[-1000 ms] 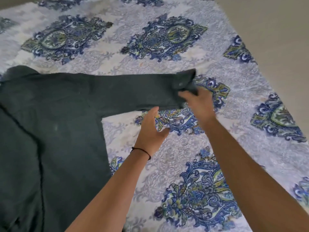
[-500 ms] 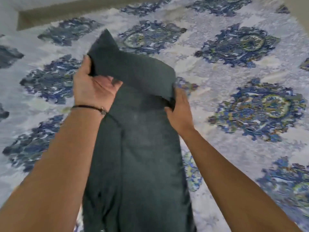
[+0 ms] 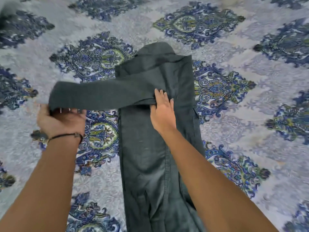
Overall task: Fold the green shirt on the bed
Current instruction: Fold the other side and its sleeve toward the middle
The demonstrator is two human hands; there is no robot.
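Note:
The dark green shirt (image 3: 150, 156) lies as a long narrow strip down the middle of the bed, collar end at the far side. One sleeve (image 3: 100, 96) stretches out to the left across the strip. My left hand (image 3: 61, 119) grips the cuff end of that sleeve, held a little above the bedspread. My right hand (image 3: 163, 111) lies flat on the shirt body, fingers together, pressing where the sleeve crosses it.
A pale bedspread (image 3: 250, 123) with blue and green ornamental medallions covers the whole bed around the shirt. A thin black band sits on my left wrist (image 3: 66, 136).
The sleeve, half a second ago folded over the shirt's top between both hands, is now pulled out to the left by my left hand. My right hand has flattened onto the shirt body.

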